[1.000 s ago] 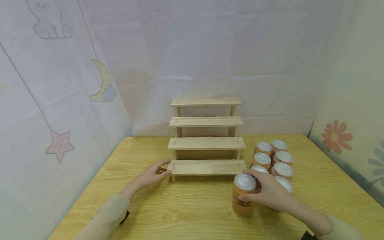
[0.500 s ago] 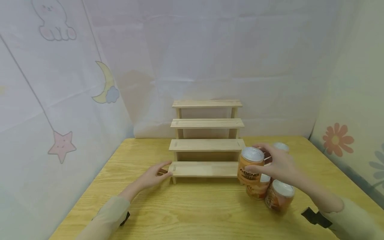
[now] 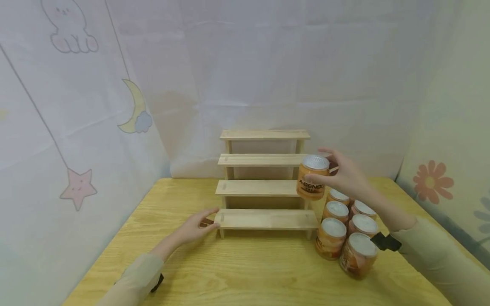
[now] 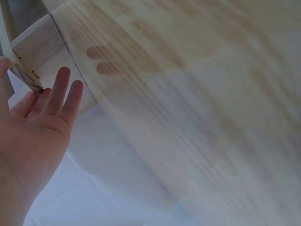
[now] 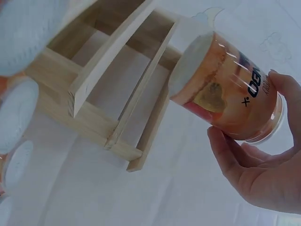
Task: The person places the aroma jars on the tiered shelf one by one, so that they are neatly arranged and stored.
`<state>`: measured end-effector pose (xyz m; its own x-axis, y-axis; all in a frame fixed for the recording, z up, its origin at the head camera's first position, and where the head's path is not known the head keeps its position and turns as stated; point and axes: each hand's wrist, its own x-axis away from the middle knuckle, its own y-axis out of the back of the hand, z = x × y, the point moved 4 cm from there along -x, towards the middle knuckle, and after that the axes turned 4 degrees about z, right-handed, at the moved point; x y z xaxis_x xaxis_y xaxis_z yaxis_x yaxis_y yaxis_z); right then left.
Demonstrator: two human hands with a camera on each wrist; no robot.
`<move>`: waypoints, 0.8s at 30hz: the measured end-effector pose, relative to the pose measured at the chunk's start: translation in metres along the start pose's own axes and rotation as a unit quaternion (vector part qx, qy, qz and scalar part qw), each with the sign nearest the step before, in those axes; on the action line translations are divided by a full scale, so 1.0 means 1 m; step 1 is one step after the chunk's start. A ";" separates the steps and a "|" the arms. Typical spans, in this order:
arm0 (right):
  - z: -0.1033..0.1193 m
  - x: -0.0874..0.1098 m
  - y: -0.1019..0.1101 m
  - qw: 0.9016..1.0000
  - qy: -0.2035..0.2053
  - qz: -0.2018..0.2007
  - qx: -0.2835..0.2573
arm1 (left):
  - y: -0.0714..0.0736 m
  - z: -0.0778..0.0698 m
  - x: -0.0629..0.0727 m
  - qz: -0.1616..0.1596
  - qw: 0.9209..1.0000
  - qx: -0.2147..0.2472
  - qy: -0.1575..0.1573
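My right hand grips an orange can with a silvery lid and dark lettering, thumb in front and fingers round the far side. The can is upright in the air, in front of the right end of the wooden step shelf. In the right wrist view, the can sits between the thumb and fingers of the hand. My left hand holds the left end of the lowest step. The left wrist view shows that hand at the board's end, with two fingers stretched out.
Several similar cans stand in two columns on the wooden table, right of the shelf. My right forearm hides part of them. A pale patterned cloth hangs behind and at both sides.
My right hand has lifted the can off the table from the front of the group, up beside the shelf's upper steps. My left hand has stayed at the lowest step.
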<state>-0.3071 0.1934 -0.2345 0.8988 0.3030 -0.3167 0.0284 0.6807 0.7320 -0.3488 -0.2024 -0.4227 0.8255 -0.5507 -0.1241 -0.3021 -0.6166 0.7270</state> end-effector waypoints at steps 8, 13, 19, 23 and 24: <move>-0.005 -0.045 0.005 0.999 0.010 -0.034 -0.001 | -0.002 -0.001 0.000 -0.003 1.000 0.008 -0.010; -0.006 -0.075 0.005 0.998 0.012 -0.055 -0.023 | -0.001 0.000 0.002 -0.004 1.000 -0.003 -0.008; 0.000 -0.112 0.003 0.995 0.011 -0.060 -0.082 | -0.002 0.001 0.000 -0.010 1.000 -0.009 -0.001; 0.003 -0.140 -0.002 0.993 0.014 -0.064 -0.103 | -0.003 0.003 -0.002 -0.010 1.000 -0.016 0.003; 0.004 -0.147 -0.004 0.992 0.017 -0.066 -0.107 | -0.002 0.003 -0.002 -0.011 1.000 -0.015 0.004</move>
<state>-0.4376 0.1434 -0.1883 0.8784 0.2206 -0.4239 0.0485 0.8413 0.5384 -0.3516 -0.2015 -0.4264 0.8354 -0.5326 -0.1357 -0.2692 -0.6117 0.7439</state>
